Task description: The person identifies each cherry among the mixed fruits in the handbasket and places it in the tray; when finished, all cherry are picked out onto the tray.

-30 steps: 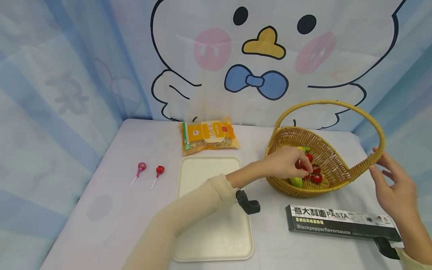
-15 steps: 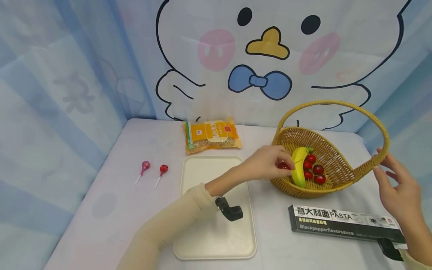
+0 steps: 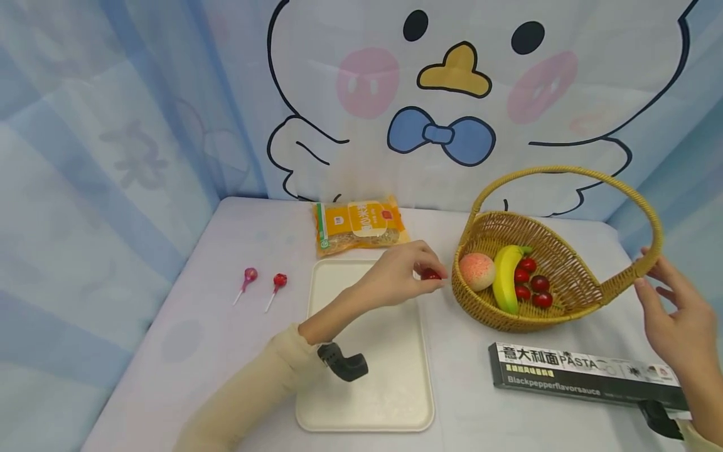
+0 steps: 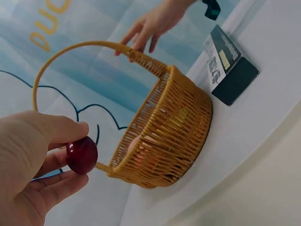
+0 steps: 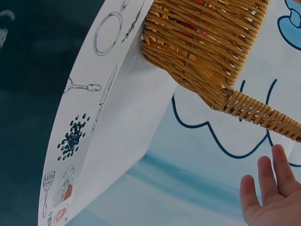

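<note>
My left hand is over the far end of the cream tray, pinching a dark red cherry between thumb and fingers. To its right stands the wicker basket, holding a peach, a banana and several red cherries. Beside the basket's handle is my right hand. In the right wrist view its fingers are extended, with the tips close to the handle and nothing in their grasp.
A black and white pasta box lies in front of the basket, under the right forearm. Behind the tray is an orange food packet. Two lollipops lie to the left. A printed curtain closes off the table's back and sides.
My left hand has come out of the basket leftward with a cherry, uncovering the banana and peach. My right hand stays by the handle.
</note>
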A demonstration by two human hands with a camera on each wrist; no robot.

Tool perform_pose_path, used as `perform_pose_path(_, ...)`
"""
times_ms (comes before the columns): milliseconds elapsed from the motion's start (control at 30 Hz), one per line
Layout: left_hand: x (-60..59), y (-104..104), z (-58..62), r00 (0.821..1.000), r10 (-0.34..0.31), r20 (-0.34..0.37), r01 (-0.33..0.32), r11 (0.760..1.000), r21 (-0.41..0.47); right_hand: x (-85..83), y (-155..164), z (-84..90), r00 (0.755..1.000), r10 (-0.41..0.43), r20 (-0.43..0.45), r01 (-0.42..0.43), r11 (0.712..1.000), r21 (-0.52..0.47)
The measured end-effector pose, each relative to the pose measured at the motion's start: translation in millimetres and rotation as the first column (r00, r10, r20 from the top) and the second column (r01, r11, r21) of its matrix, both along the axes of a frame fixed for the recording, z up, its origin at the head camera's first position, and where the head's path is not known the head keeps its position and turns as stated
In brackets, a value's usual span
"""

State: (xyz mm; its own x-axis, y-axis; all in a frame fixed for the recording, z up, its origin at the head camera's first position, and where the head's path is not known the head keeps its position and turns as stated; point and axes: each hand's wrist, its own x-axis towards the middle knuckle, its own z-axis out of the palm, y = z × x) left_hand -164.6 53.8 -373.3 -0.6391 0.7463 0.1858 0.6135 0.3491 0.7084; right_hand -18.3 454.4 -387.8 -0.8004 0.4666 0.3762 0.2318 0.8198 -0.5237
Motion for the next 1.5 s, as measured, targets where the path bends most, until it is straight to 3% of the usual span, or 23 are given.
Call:
perform_pose_path(300,6.0,-35.9,-9.4,0.989,0.143,-0.045,-0.141,0.989,0.033,-0.3,1.5,-2.7,0.999,0.012,-0.031,-0.012,1.000,-0.003)
perform_pose_path(433,7.0,-52.5,-16.9,0.973,0.231,-0.014,-0.229,0.970,0.085,-0.9,2.4,-2.7,0.999,0.008,-0.042,-0.009,1.000,-0.016)
perform_pose_path(633,6.4,-70.4,-21.7,0.949,0.315,0.027,-0.315,0.941,0.124,-2.8,4.5,-1.7,0.997,0.006,-0.083,-0.010,0.999,-0.041)
perform_pose_path(867,2.5,-90.3,-28.4,0.926,0.377,-0.018,-0.367,0.911,0.186,-2.7,5.9,-4.9,0.993,0.015,-0.116,-0.019,0.999,-0.037)
perform_pose_path(1033,-0.6,-103.3,-35.6,0.891,0.453,-0.011,-0.440,0.871,0.218,-1.1,7.6,-7.7,0.982,0.063,-0.178,-0.067,0.998,-0.021)
perform_pose_path(1167,-7.0,-110.9,-47.2,0.870,0.493,-0.014,-0.482,0.855,0.188,-1.5,8.5,-9.2,0.976,0.088,-0.200,-0.091,0.996,-0.008)
perform_pose_path(1400,-15.7,-119.9,-68.6,0.847,0.529,-0.056,-0.525,0.848,0.076,-3.6,4.2,-9.2,0.991,0.022,-0.130,-0.026,0.999,-0.031)
perform_pose_path(1500,-16.2,-123.5,-75.3,0.837,0.543,-0.064,-0.542,0.840,0.041,-4.2,4.2,-9.9,0.988,0.047,-0.145,-0.050,0.999,-0.017)
